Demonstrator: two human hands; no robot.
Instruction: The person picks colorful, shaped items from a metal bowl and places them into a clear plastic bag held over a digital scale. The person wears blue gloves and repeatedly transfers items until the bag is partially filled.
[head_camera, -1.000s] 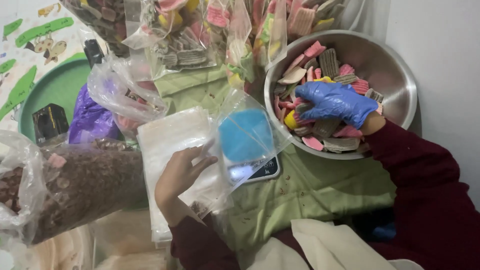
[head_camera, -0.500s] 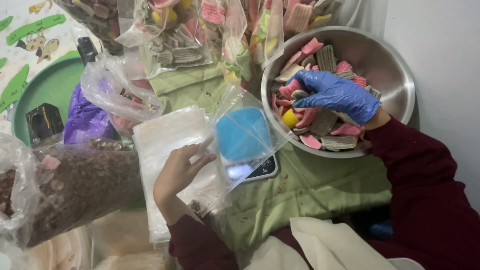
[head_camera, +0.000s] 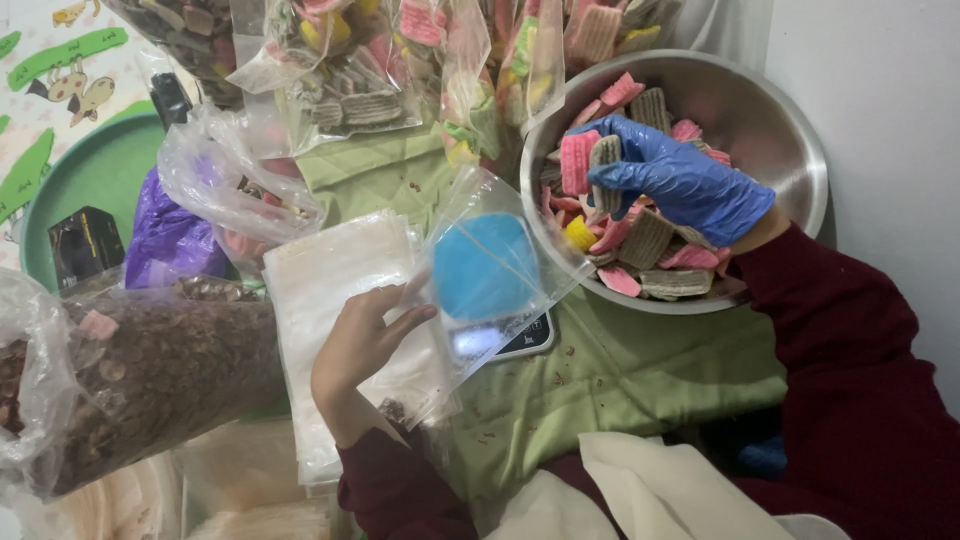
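The right hand, in a blue glove, is over the steel bowl at the far right of the worktop, its fingers closed around a few ridged wafer biscuits, pink and brown, lifted just above the heap in the bowl. The bare left hand pinches a clear plastic bag by its edge, holding its mouth open toward the bowl above a small scale with a blue platform. The bag lies partly on a stack of empty clear bags on the green cloth.

One steel bowl, one scale, two hands, one gloved.
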